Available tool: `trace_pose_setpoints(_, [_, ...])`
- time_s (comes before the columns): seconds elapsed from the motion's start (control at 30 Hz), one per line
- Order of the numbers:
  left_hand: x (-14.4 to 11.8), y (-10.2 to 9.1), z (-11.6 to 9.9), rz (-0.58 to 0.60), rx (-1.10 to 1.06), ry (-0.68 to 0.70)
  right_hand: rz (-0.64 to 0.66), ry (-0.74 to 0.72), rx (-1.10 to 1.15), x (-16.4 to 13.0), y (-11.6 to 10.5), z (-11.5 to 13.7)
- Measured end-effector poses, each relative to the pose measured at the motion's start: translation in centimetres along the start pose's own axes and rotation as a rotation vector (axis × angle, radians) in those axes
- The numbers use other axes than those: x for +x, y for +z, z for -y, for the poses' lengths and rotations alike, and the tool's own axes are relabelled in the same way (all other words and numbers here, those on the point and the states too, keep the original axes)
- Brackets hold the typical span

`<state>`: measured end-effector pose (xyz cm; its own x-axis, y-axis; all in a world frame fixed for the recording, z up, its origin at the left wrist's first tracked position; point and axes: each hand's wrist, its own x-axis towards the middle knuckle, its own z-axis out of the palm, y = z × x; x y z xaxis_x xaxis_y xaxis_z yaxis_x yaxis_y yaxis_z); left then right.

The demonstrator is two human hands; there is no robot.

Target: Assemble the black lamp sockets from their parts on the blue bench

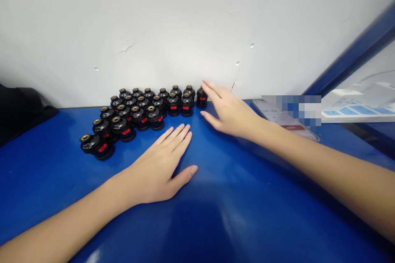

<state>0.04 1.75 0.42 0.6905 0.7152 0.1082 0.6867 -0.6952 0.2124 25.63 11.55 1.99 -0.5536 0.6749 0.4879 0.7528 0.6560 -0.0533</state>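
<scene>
Several small black knobbed parts (138, 113) with brass tops and red marks stand in rows on the blue table (216, 197), against the white wall. My left hand (163, 164) lies flat, palm down, on the table just in front of the rows and holds nothing. My right hand (226, 109) reaches forward with fingers spread. Its fingertips are at the rightmost black part (201, 97), touching or almost touching it.
A phone (285, 121) lies on the table to the right of my right hand. A dark cloth or bag (21, 109) sits at the far left edge. A blue frame (354, 55) slants up at the right.
</scene>
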Motion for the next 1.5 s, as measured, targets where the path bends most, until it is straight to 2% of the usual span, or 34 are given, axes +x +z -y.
trace_pose_setpoints(0.13, [0.0, -0.2, -0.1, 0.032, 0.002, -0.011, 0.005, 0.008, 0.008, 0.3, 0.3, 0.1])
trace_pose_setpoints(0.23, [0.0, -0.2, 0.0, 0.043, 0.009, -0.015, -0.033, -0.015, 0.005, -0.4, -0.5, 1.1])
trace_pose_setpoints(0.5, [0.0, -0.1, 0.0, 0.027, 0.006, -0.004, -0.060, -0.068, 0.040, -5.5, -4.0, 6.2])
trace_pose_setpoints(0.67, [-0.1, 0.2, 0.2, -0.018, 0.002, 0.018, -0.090, -0.063, 0.114, -7.4, -4.8, 8.1])
trace_pose_setpoints(0.83, [-0.1, 0.3, 0.2, 0.002, 0.024, 0.011, -0.152, 0.044, 0.271, -7.5, -3.3, 7.6])
trace_pose_setpoints(1.0, [0.0, 0.1, 0.1, 0.017, 0.023, 0.004, -0.006, 0.227, 0.478, -7.2, -1.5, 6.4])
trace_pose_setpoints(1.1, [0.1, 0.1, 0.1, 0.023, 0.017, 0.002, -0.029, 0.300, 0.609, -7.1, -1.3, 6.2])
trace_pose_setpoints(1.2, [0.1, 0.1, 0.1, 0.029, 0.013, -0.002, -0.079, 0.306, 0.564, -7.1, -1.5, 6.3])
trace_pose_setpoints(1.27, [0.1, 0.2, 0.1, 0.008, -0.013, -0.010, -0.060, 0.298, 0.461, -7.3, -1.6, 6.3])
trace_pose_setpoints(1.37, [0.0, 0.4, 0.1, -0.090, -0.109, -0.046, 0.004, 0.248, 0.405, -7.5, -1.8, 6.3])
trace_pose_setpoints(1.5, [0.1, 0.4, 0.1, -0.232, -0.241, -0.056, 0.033, 0.171, 0.555, -7.7, -2.0, 6.3])
